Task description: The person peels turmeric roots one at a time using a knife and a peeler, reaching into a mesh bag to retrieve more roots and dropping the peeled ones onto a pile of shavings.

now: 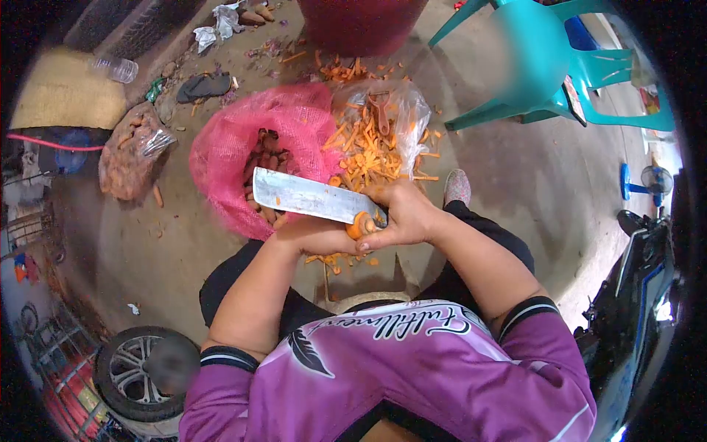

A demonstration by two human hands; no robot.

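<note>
My right hand (405, 214) is closed round the handle of a cleaver (309, 197), whose broad metal blade points left. An orange carrot (359, 227) with a pale end lies just below the blade, at my right thumb. My left hand (320, 234) is under the blade and closed about the carrot; its fingers are partly hidden. Just beyond the blade, a pink mesh sack (221, 147) stands open with brown root vegetables (265, 156) inside. Orange carrot pieces (368, 158) are heaped on a clear plastic bag (414, 110), with a brown peeler (381, 110) on top.
A red tub (361, 26) stands ahead, and a green plastic chair (541, 59) is at upper right. A filled plastic bag (132, 155) and a dark slipper (204, 87) lie at left. A wheel (140, 368) is at lower left, a motorcycle (637, 295) at right.
</note>
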